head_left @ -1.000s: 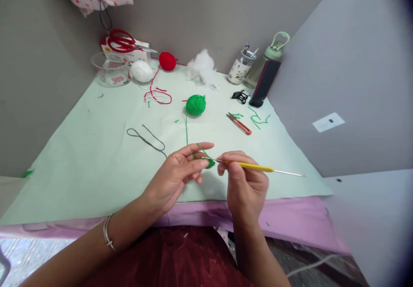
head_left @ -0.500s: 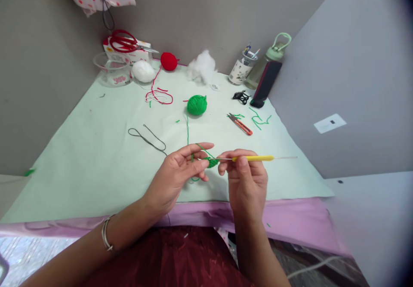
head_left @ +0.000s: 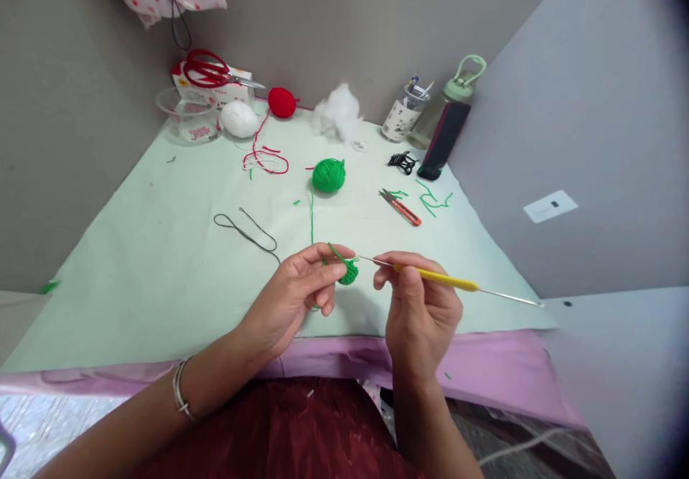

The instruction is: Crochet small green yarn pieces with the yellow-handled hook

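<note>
My left hand (head_left: 293, 296) pinches a small green crochet piece (head_left: 349, 273), with the green strand looped over its forefinger. That strand runs up the table to a green yarn ball (head_left: 328, 175). My right hand (head_left: 420, 307) is closed round a crochet hook with a yellow handle (head_left: 436, 276); its metal tip points left at the green piece and its tail sticks out to the right. Both hands hover over the near edge of the pale green table cover (head_left: 161, 249).
Orange thread snips (head_left: 401, 207) and green yarn scraps (head_left: 433, 201) lie right of the ball. A black cord loop (head_left: 245, 231) lies left. At the back are a red yarn ball (head_left: 283, 102), white stuffing (head_left: 338, 111), red scissors (head_left: 207, 70) on a box, a cup, a bottle and a phone (head_left: 442, 141).
My right hand has drawn the hook back to the right and tilted its tail down. The green piece shifted slightly left in my left fingers.
</note>
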A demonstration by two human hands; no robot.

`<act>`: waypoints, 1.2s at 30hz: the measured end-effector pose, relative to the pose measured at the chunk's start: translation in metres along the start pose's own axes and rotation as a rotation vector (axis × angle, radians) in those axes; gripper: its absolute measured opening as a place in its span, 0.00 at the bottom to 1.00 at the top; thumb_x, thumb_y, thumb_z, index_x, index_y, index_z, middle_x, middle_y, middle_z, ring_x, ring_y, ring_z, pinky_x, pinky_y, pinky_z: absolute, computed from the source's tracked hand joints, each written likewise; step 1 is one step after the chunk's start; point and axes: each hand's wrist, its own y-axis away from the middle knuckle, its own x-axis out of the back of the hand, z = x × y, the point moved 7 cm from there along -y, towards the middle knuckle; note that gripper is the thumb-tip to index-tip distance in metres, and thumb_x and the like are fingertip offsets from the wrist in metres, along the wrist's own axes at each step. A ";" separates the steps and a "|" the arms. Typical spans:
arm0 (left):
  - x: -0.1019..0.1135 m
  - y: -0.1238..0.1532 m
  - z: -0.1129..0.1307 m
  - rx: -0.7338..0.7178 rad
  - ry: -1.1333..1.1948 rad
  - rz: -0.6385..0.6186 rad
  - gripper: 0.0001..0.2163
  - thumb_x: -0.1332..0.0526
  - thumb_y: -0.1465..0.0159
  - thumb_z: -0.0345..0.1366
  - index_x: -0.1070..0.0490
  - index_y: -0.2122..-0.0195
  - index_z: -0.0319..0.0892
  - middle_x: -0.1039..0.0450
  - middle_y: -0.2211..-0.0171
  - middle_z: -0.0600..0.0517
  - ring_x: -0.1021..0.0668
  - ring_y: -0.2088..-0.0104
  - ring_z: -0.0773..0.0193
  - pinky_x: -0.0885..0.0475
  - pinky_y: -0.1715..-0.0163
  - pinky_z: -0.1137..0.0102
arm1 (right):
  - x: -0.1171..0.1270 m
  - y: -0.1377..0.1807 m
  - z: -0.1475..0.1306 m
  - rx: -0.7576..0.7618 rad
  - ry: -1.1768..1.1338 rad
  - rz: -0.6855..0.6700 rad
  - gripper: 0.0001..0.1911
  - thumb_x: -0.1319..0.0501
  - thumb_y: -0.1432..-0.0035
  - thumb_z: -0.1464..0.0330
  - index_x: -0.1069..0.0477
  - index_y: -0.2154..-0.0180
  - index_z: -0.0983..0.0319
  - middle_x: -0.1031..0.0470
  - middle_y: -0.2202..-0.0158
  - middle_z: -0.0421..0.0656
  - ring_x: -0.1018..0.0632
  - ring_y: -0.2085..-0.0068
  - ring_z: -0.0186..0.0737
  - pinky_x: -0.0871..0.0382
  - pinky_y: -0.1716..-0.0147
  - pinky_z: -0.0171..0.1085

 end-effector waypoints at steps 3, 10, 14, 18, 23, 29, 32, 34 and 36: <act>0.001 0.000 -0.001 0.008 0.007 0.006 0.08 0.27 0.39 0.35 0.18 0.60 0.40 0.38 0.79 0.60 0.41 0.81 0.76 0.38 0.81 0.78 | 0.003 0.001 -0.004 0.013 -0.038 -0.003 0.09 0.39 0.29 0.68 0.19 0.59 0.58 0.19 0.63 0.42 0.22 0.69 0.34 0.27 0.69 0.38; 0.001 -0.001 0.000 0.015 0.002 0.012 0.07 0.27 0.40 0.35 0.18 0.62 0.40 0.40 0.80 0.61 0.42 0.81 0.76 0.39 0.82 0.78 | -0.004 0.002 -0.005 0.027 -0.033 -0.055 0.09 0.39 0.30 0.69 0.19 0.59 0.57 0.19 0.64 0.42 0.23 0.70 0.35 0.28 0.70 0.39; 0.000 -0.001 -0.001 0.018 0.008 -0.006 0.06 0.27 0.39 0.34 0.18 0.62 0.40 0.40 0.81 0.61 0.42 0.82 0.76 0.39 0.82 0.78 | -0.005 0.002 -0.002 0.011 -0.039 -0.055 0.09 0.39 0.29 0.69 0.19 0.59 0.57 0.19 0.64 0.41 0.23 0.69 0.34 0.28 0.69 0.38; 0.000 -0.001 -0.001 0.016 0.012 -0.009 0.05 0.27 0.39 0.34 0.18 0.63 0.40 0.40 0.80 0.61 0.42 0.81 0.76 0.39 0.82 0.79 | -0.005 0.001 -0.002 0.018 -0.021 -0.051 0.09 0.39 0.30 0.69 0.19 0.60 0.57 0.19 0.64 0.42 0.23 0.70 0.34 0.28 0.70 0.38; 0.000 0.000 -0.001 0.019 0.006 -0.011 0.06 0.27 0.39 0.35 0.19 0.63 0.40 0.41 0.81 0.61 0.42 0.81 0.76 0.38 0.82 0.78 | -0.005 0.001 -0.005 0.045 0.017 -0.047 0.09 0.39 0.30 0.69 0.20 0.60 0.58 0.19 0.65 0.42 0.23 0.70 0.35 0.27 0.71 0.39; 0.000 0.001 0.000 -0.012 -0.046 0.011 0.06 0.27 0.39 0.36 0.20 0.64 0.40 0.40 0.82 0.61 0.40 0.82 0.75 0.38 0.81 0.78 | -0.008 0.002 -0.013 0.125 0.108 -0.057 0.09 0.40 0.30 0.71 0.20 0.60 0.57 0.20 0.67 0.41 0.23 0.71 0.36 0.27 0.71 0.39; -0.001 0.000 0.002 -0.040 -0.071 0.006 0.06 0.26 0.40 0.36 0.20 0.64 0.40 0.38 0.81 0.61 0.39 0.82 0.75 0.36 0.82 0.77 | -0.009 0.005 -0.021 0.211 0.141 -0.063 0.11 0.41 0.30 0.73 0.20 0.58 0.57 0.20 0.67 0.41 0.22 0.70 0.37 0.26 0.71 0.39; -0.002 0.000 0.003 -0.048 -0.072 -0.002 0.07 0.26 0.40 0.35 0.21 0.64 0.41 0.38 0.81 0.62 0.39 0.83 0.76 0.36 0.82 0.77 | -0.010 0.007 -0.024 0.271 0.161 -0.064 0.11 0.41 0.31 0.74 0.20 0.56 0.56 0.19 0.66 0.41 0.21 0.68 0.38 0.25 0.71 0.40; -0.003 0.001 0.002 -0.035 -0.068 -0.018 0.07 0.26 0.40 0.35 0.21 0.64 0.41 0.39 0.82 0.62 0.39 0.84 0.76 0.37 0.83 0.78 | -0.010 0.008 -0.027 0.328 0.207 -0.052 0.12 0.41 0.31 0.75 0.20 0.55 0.56 0.18 0.65 0.42 0.20 0.66 0.39 0.25 0.70 0.41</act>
